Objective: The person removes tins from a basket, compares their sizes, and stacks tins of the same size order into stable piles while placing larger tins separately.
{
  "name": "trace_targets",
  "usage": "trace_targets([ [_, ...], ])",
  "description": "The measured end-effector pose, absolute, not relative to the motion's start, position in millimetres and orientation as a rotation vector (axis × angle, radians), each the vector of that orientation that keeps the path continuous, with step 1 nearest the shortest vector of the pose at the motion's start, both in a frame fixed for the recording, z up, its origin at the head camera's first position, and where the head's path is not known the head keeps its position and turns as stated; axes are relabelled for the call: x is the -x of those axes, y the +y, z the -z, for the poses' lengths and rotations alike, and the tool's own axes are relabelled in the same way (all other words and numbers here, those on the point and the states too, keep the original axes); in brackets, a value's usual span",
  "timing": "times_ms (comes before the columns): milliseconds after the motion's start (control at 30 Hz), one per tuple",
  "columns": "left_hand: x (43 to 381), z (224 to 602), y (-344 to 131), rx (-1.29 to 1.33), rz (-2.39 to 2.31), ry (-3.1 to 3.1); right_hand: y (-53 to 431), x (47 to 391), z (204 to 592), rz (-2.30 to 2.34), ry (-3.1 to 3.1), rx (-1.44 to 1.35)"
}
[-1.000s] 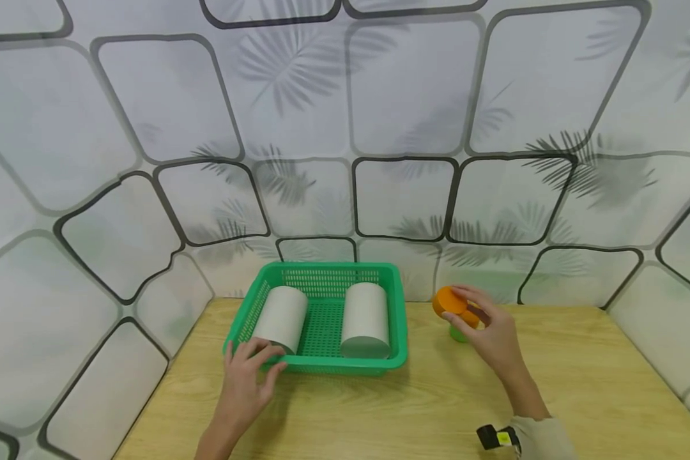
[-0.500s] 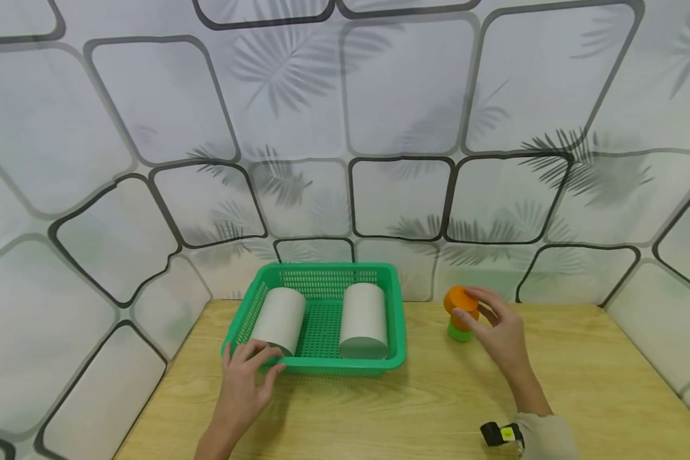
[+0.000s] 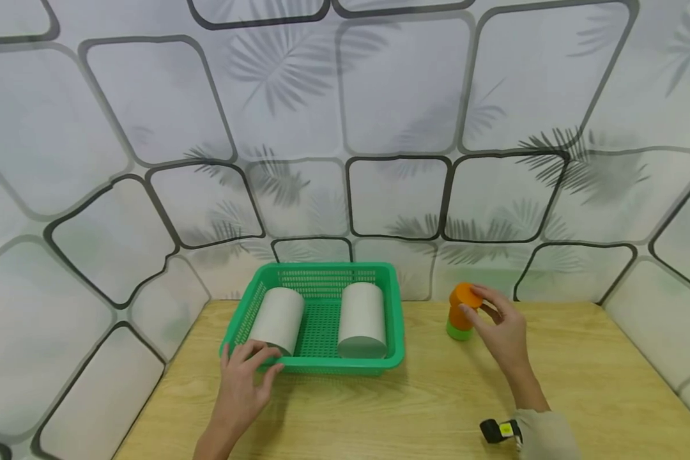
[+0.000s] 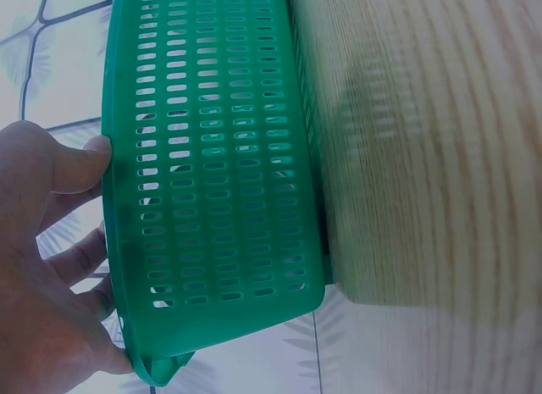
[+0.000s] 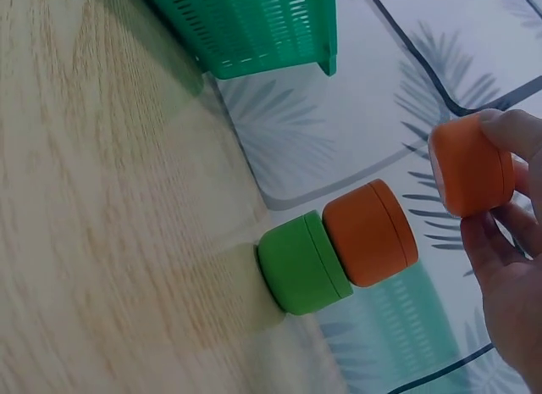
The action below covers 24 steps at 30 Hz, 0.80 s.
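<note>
My right hand [image 3: 503, 332] pinches a small round orange jar [image 5: 470, 167] between thumb and fingertips. That jar is held over a two-high stack, with a gap showing in the right wrist view. On top of the stack sits another orange jar [image 5: 370, 233], resting on a green jar [image 5: 303, 263] that stands on the table. My left hand [image 3: 243, 386] grips the front left rim of a green plastic basket [image 4: 212, 322], thumb outside and fingers over the edge. Inside the basket lie two white cylinders, one at left [image 3: 277, 319] and one at right [image 3: 362, 316].
The wood-grain table [image 3: 414, 409] reaches back to a patterned curtain [image 3: 402, 198], which also closes in both sides. The jar stack stands near the table's back edge, to the right of the basket.
My right hand has carried the orange jar rightward and slightly up, from the stack's left side to over it. The left hand keeps its grip on the basket, which stays in place.
</note>
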<state>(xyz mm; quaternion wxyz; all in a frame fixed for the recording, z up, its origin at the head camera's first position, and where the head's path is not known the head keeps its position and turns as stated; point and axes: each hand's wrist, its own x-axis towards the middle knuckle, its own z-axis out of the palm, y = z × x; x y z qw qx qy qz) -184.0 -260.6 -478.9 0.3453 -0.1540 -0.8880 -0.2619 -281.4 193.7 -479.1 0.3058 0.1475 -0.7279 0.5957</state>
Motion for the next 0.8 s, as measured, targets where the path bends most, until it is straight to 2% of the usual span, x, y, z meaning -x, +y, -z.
trace_targets([
  [467, 183, 479, -260, 0.419, 0.696, -2.287, 198, 289, 492, -1.465, -1.989, -0.331],
  [800, 184, 480, -261, 0.418, 0.699, -2.293, 194, 285, 487, -1.438, -2.028, -0.288],
])
